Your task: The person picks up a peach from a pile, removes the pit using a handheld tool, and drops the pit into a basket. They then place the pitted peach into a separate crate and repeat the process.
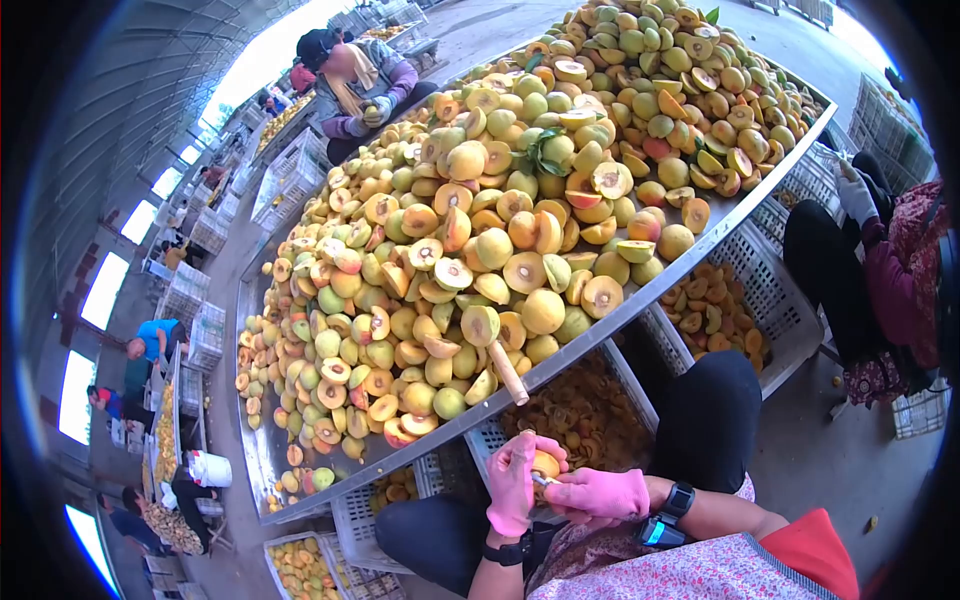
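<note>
My left hand (pixel 512 485), in a pink glove, is closed around a yellow peach half (pixel 545 464) above a crate between my knees. My right hand (pixel 608 495), also pink-gloved, grips a small metal tool (pixel 542 480) whose tip touches the peach; the tool's exact kind is hidden by the fingers. Just ahead, a heap of halved peaches (pixel 470 250), many with pits showing, covers the metal table (pixel 560 362). A wooden handle (pixel 508 375) sticks out over the table's near edge, its other end among the fruit.
Below me, a crate (pixel 640 385) contains peach scraps. Another white crate (pixel 775 300) at right contains cut peaches, and more crates (pixel 300 560) stand at lower left. A co-worker (pixel 355 85) sits across the table; another person's gloved hand (pixel 855 190) is at right.
</note>
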